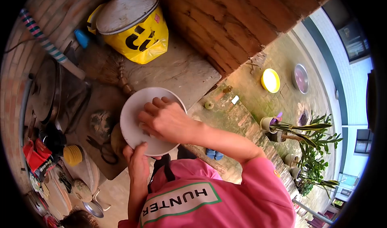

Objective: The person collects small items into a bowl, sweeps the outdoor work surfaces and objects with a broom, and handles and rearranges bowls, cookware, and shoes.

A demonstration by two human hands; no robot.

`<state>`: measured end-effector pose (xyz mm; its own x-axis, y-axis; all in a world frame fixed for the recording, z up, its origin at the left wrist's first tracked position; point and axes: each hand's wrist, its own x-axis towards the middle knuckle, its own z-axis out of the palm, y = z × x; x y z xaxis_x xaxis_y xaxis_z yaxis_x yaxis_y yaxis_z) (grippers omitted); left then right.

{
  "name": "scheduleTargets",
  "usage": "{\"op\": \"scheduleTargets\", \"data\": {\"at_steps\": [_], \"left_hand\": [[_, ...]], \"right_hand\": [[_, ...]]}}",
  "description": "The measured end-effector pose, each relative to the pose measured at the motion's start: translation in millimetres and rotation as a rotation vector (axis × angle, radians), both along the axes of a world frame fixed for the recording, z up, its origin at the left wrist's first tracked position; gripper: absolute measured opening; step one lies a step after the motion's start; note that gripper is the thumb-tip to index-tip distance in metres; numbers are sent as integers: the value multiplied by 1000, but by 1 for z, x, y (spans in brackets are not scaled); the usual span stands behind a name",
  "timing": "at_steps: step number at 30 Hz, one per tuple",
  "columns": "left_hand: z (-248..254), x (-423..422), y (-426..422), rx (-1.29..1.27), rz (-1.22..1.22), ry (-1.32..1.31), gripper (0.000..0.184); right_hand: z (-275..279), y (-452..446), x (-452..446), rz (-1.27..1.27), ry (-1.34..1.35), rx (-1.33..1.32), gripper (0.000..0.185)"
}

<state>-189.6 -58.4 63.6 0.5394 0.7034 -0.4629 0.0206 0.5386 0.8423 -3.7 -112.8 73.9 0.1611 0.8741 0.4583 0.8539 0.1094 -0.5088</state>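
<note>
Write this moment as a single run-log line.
left hand: gripping bowl at rim | right hand: fingers inside bowl, grasp hidden | scissors: near bowl

Daylight at right, gloom at left

Light comes from the right of the frame, where the pale wall (357,84) looks bluish and bright. The yellow basin (270,81) at upper right glares nearly white inside. Far left, the brick wall (18,74) stays dim. Soft shadow lies under the right hand (167,121) in the bowl (131,119). Fisheye distortion curves the edges; the corners are black.
</note>
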Motion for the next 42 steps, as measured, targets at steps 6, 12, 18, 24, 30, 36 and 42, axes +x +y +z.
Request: {"op": "scheduleTargets", "data": {"at_steps": [6,12,18,24,30,36,42], "left_hand": [[2,-55,-2,-23,108,-24,29],[24,-110,-18,24,404,51,27],[41,-134,-33,47,554,40,30],[35,-163,-33,19,579,-43,32],[33,-193,-22,51,609,19,32],[28,-239,-1,37,483,-6,32],[9,-287,31,14,329,-82,39]], "right_hand": [[32,-31,23,-205,366,113,6],[-44,13,13,-213,236,-325,23],[-76,92,-2,-231,56,-677,51],[-76,103,-5,-301,190,-729,53],[-63,43,12,-349,530,-668,47],[-1,-46,-31,-383,775,-472,52],[52,-162,-109,-513,561,-491,67]]}}
